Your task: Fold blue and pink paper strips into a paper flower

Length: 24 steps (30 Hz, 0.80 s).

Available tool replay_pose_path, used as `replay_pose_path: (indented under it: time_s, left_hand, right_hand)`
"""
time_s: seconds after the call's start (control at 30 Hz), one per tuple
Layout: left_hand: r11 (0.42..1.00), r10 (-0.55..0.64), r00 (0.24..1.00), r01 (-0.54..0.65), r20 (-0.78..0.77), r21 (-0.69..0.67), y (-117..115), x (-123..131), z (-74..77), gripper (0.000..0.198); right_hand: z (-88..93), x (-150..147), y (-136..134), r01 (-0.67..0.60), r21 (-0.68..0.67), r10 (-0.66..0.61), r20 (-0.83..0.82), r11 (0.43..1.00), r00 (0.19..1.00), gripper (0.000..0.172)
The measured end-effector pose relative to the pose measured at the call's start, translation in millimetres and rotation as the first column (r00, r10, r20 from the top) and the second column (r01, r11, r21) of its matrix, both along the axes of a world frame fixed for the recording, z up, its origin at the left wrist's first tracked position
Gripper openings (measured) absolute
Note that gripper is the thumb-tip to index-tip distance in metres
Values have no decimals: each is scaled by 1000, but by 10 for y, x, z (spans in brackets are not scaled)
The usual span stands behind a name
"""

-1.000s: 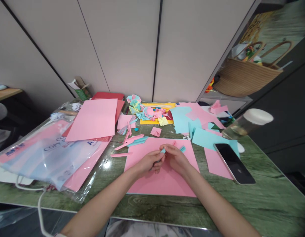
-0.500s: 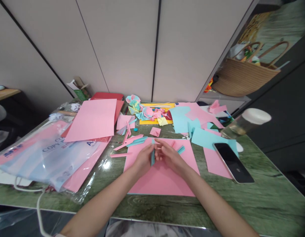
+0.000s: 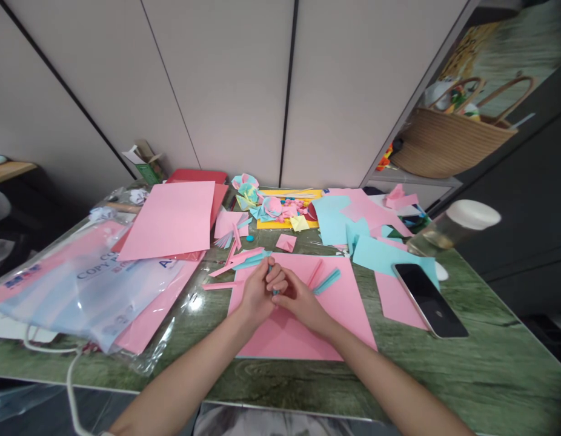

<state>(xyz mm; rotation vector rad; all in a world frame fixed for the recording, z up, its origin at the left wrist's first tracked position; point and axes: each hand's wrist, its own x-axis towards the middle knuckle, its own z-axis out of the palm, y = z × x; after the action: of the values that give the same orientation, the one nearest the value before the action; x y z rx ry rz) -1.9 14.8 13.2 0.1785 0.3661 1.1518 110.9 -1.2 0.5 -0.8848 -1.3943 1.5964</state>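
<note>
My left hand (image 3: 257,292) and my right hand (image 3: 293,297) are pressed together over a large pink sheet (image 3: 303,330) on the green table (image 3: 466,375). Both pinch a thin blue paper strip (image 3: 274,290), mostly hidden between the fingers. A pink strip (image 3: 315,272) and a blue strip (image 3: 327,281) lie on the sheet just right of my hands.
A black phone (image 3: 429,299) lies to the right, with a lidded glass jar (image 3: 453,227) behind it. Blue and pink paper pieces (image 3: 353,224) and paper flowers (image 3: 262,203) are at the back. A plastic pack of paper (image 3: 80,284) lies left. A woven basket (image 3: 448,142) sits on the shelf.
My hands have moved left and closed tighter around the blue strip, which now stands nearly hidden between them. The pink and blue strips to the right are uncovered.
</note>
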Motion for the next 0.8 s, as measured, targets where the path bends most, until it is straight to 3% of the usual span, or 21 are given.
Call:
replay_pose_path:
  time_s: [0.17, 0.37, 0.63, 0.8]
  left_hand:
    - [999, -33, 999, 32, 40, 19, -10, 9, -31, 17]
    - [992, -122, 992, 121, 28, 22, -42, 49, -64, 19]
    - [987, -155, 988, 154, 19, 32, -70, 19, -11, 17]
    - [967, -242, 968, 246, -60, 60, -36, -46, 70, 18]
  right_hand:
    - [-41, 13, 29, 5, -29, -4, 14, 1000, 1000, 51]
    - [-56, 60, 70, -59, -86, 61, 28, 995, 998, 40]
    - [5, 97, 59, -74, -95, 84, 108, 993, 991, 40]
    - [18, 108, 60, -184, -71, 181, -41, 980, 983, 47]
